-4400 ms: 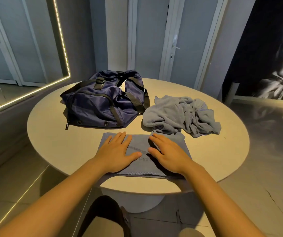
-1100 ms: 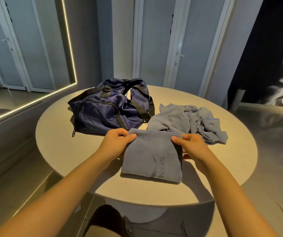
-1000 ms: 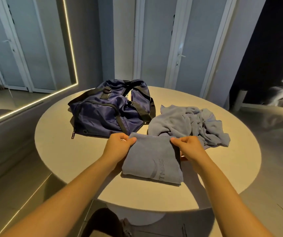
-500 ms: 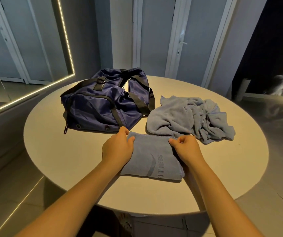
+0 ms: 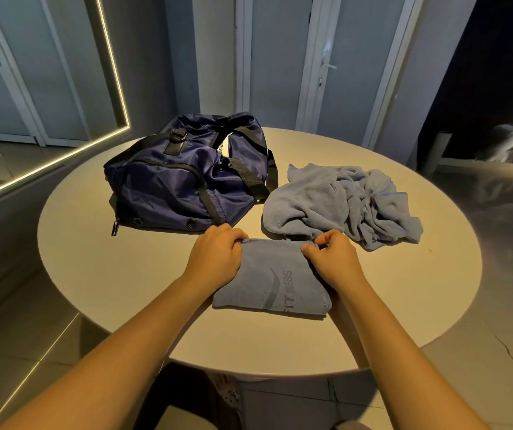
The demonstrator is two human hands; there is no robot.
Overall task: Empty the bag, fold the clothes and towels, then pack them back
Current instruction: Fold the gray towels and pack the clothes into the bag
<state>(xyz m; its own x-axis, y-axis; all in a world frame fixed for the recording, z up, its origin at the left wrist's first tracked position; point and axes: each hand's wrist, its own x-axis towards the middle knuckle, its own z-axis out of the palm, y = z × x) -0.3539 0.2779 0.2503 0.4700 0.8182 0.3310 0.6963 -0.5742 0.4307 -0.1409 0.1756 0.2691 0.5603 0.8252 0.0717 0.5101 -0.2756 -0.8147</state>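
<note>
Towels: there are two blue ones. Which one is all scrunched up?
The far towel, right of the bag, lies crumpled. The near towel is folded flat, with lettering, gripped by the left hand and right hand.

The fingertips of the left hand point(image 5: 214, 259) and the right hand point(image 5: 331, 262) curl out of sight over the far edge of the folded towel point(image 5: 267, 280), and the right hand covers its far right corner. Beyond the towel to the left, the inside of the bag point(image 5: 180, 184) is hidden. Beyond it to the right, the grey heap point(image 5: 342, 206) is too crumpled to count its pieces. Nearer than the towel, both forearms run off the bottom edge and cover parts of the bench point(image 5: 109, 274) rim.
</note>
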